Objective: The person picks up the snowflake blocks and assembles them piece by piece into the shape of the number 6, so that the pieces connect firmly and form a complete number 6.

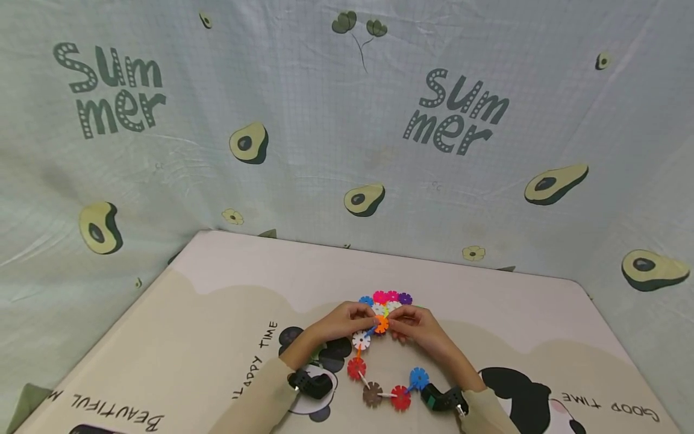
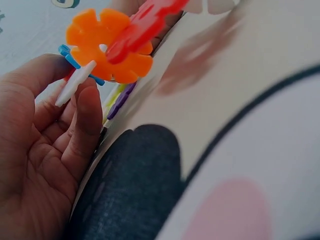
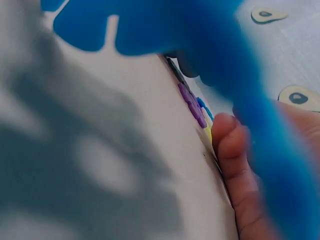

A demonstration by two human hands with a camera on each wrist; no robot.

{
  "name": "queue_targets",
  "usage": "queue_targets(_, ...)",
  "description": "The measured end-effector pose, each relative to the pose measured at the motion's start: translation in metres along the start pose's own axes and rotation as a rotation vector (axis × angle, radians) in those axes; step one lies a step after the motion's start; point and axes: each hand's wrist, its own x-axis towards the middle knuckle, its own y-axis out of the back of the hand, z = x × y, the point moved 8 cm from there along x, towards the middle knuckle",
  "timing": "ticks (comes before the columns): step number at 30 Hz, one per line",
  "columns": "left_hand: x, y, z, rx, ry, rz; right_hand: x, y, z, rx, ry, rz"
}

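Note:
A chain of plastic snowflake discs curves across the table, linked slot to slot. My left hand (image 1: 343, 320) pinches its upper end, around the blue disc (image 2: 75, 61) beside the white disc (image 2: 75, 84). An orange disc (image 1: 382, 324) sits between both hands' fingertips, and my right hand (image 1: 425, 330) pinches its right edge. Below hang a red disc (image 1: 356, 368), a brown disc (image 1: 372, 394), another red disc (image 1: 400, 398) and a blue end disc (image 1: 419, 378) near the right wrist. In the right wrist view, a blurred blue disc (image 3: 200, 40) hides most of the right fingers.
Behind the hands lies a cluster of loose discs, with pink discs (image 1: 386, 296), a purple disc (image 1: 405, 298) and white discs (image 1: 378, 309). The table (image 1: 520, 313) has a printed cover with animal figures. A curtain (image 1: 303, 120) with avocado prints hangs behind it.

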Motion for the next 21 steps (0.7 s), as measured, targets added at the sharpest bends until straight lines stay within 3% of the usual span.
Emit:
queue_targets(10, -0.002, 0.002, -0.003, -0.032, 0.002, 0.018, 0.0, 0.014, 0.001, -0.09, -0.02, 0.163)
queue_targets(21, 0.0, 0.003, -0.003, -0.008, 0.026, 0.018, 0.007, 0.028, 0.007, -0.083, -0.096, 0.287)
